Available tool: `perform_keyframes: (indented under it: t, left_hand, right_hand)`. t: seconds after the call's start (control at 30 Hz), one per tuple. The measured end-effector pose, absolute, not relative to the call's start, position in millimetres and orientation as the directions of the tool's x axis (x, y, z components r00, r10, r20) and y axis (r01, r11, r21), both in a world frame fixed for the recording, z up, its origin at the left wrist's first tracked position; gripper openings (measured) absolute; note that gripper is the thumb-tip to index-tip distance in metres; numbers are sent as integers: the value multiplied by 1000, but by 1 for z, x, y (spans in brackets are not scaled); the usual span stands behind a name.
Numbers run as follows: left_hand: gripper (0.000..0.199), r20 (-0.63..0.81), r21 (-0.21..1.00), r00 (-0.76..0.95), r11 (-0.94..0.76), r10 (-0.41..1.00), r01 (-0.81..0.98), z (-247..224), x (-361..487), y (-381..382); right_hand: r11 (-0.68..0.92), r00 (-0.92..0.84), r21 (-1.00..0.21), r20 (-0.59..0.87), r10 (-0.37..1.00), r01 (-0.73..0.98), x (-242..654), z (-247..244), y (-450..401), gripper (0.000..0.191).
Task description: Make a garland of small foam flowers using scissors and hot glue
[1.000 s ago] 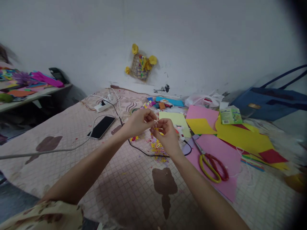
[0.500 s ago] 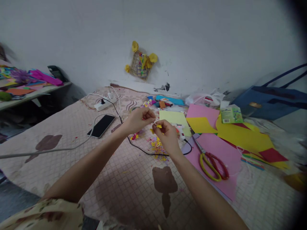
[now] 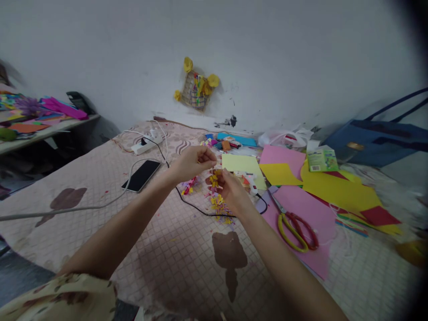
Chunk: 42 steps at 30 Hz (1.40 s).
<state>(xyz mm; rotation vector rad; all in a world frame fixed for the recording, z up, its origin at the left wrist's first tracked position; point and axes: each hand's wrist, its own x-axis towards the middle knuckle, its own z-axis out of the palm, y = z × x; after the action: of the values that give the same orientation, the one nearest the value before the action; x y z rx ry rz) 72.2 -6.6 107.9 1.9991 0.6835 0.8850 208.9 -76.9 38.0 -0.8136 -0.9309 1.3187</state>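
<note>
My left hand [image 3: 197,164] pinches a short white string just above several small yellow paper pieces [image 3: 213,180], which hang between the two hands. My right hand [image 3: 230,189] is curled around the yellow pieces from the right, its thumb near the string and its fingers partly behind them. Below the hands, a pile of yellow, pink and purple paper bits [image 3: 221,208] lies on the tablecloth [image 3: 180,258]. A pink and yellow cluster [image 3: 189,185] rests under my left wrist.
At left lie a black phone [image 3: 143,175] and a white power strip [image 3: 146,145]. Scissors [image 3: 290,225] rest on pink paper [image 3: 309,205] at right, near yellow sheets [image 3: 344,189] and a blue bag [image 3: 377,138]. Beside my right hand is a white glue gun [image 3: 251,182] with a black cord.
Both hands have shifted slightly; my left hand has risen a little. More of the yellow pieces now hang in view beneath its fingertips, and my right fingers have spread behind them.
</note>
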Motion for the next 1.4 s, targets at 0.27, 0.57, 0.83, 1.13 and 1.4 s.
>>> perform_keyframes:
  t: [0.27,0.57,0.83,1.13,1.4]
  left_hand:
    - [8,316,841,648,-521,693,147,113,74,-7]
    - [4,345,833,637,-538,689,131,113,74,-2]
    - [6,366,810,628,-567,686,147,111,73,2]
    - [19,303,857,752,-512,585,53,100,57,8]
    - [12,265,876,767,-479,584,62,94,59,8]
  right_hand:
    - [220,136,-927,187,973,-304,204,52,-74,19]
    - [220,130,-944,193,973,-245,204,51,-71,19]
    - [235,136,-948,210,968,-213,200,57,-70,17]
    - [201,107,-958,182,977,-203,203,55,-71,19]
    - [184,66,-964,175,982,-193,205,51,-73,21]
